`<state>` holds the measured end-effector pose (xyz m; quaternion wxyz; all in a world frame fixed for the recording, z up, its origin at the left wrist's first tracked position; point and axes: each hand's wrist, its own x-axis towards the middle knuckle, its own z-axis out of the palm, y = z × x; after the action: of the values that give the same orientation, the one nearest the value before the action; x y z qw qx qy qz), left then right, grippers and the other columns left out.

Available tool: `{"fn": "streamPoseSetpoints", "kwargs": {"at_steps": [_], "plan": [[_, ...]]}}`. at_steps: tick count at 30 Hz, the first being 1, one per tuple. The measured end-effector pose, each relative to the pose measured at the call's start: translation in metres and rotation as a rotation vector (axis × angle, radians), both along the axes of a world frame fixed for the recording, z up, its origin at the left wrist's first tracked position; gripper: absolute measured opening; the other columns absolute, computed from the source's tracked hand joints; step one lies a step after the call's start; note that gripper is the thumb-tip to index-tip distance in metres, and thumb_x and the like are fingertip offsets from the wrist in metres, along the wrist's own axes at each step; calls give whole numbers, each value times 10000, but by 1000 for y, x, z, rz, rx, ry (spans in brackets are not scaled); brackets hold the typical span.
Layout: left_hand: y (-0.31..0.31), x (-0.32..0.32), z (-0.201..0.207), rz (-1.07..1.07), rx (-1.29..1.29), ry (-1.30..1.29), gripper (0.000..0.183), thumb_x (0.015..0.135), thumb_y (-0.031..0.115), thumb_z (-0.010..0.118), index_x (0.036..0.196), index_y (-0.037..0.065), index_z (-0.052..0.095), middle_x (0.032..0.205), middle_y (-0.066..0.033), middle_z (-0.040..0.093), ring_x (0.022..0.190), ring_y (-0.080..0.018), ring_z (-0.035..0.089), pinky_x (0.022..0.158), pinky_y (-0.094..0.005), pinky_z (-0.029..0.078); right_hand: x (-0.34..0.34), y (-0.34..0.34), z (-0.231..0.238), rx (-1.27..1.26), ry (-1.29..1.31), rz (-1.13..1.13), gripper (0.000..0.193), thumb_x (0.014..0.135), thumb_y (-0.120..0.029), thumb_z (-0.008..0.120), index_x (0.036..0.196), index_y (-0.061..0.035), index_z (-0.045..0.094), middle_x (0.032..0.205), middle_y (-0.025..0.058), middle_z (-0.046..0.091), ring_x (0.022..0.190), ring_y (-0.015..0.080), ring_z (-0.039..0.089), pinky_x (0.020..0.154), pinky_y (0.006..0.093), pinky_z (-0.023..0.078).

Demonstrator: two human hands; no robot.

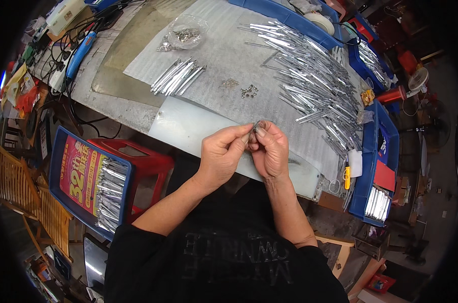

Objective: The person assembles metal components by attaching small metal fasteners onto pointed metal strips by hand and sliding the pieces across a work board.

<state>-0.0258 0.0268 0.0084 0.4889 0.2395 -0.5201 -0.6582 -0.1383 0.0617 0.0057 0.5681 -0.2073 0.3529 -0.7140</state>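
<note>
My left hand (220,152) and my right hand (269,151) meet over the front edge of the table, thumbs and fingers pinched together. Between their tips shows a small grey metal part (255,126); the fingers cover most of it, so its kind stays unclear. Under the hands lies a whitish board (186,127). Just beyond them are a cluster of small dark metal rings (249,91) and a little pile of tiny pin-like pieces (229,83). Further left, several slim silver metal strips (177,77) lie side by side.
A large heap of silver strips (315,76) covers the table's right side. A clear bag of small parts (184,36) lies at the back. Blue trays (376,166) stand right, another blue tray (56,177) left by a red stool (156,174). A yellow-handled tool (347,177) lies near the right corner.
</note>
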Motion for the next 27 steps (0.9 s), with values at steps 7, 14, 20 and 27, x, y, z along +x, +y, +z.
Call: {"fn": "streamPoseSetpoints", "kwargs": {"at_steps": [7, 14, 20, 27], "plan": [[0, -2, -7, 25, -28, -11, 189, 845, -19, 518, 1021, -33, 585, 805, -41, 582, 613, -29, 462, 554, -170, 430, 2, 0, -2, -4, 32, 1, 96, 839, -98, 536, 849, -4, 546, 680, 8, 486, 605, 79, 400, 584, 221, 360], [1, -1, -5, 54, -69, -92, 196, 842, -3, 530, 1028, -37, 584, 814, -38, 589, 636, -35, 484, 550, -164, 401, 11, 2, -4, -35, 344, -120, 144, 879, -136, 482, 870, -1, 530, 702, 10, 485, 612, 70, 397, 569, 201, 348], [0, -3, -10, 83, -71, -123, 197, 844, -3, 528, 1030, -33, 585, 805, -29, 583, 642, -30, 470, 550, -161, 397, 17, 2, 3, -17, 514, -183, 189, 905, -161, 449, 889, 6, 536, 698, 6, 482, 604, 63, 396, 565, 192, 346], [1, -2, -7, 77, -101, -126, 194, 845, 0, 528, 1027, -25, 589, 796, -29, 580, 603, -23, 451, 506, -154, 368, 4, 1, 1, 5, 506, -115, 199, 891, -183, 497, 860, 6, 551, 694, -1, 514, 594, 52, 434, 537, 181, 360]]}}
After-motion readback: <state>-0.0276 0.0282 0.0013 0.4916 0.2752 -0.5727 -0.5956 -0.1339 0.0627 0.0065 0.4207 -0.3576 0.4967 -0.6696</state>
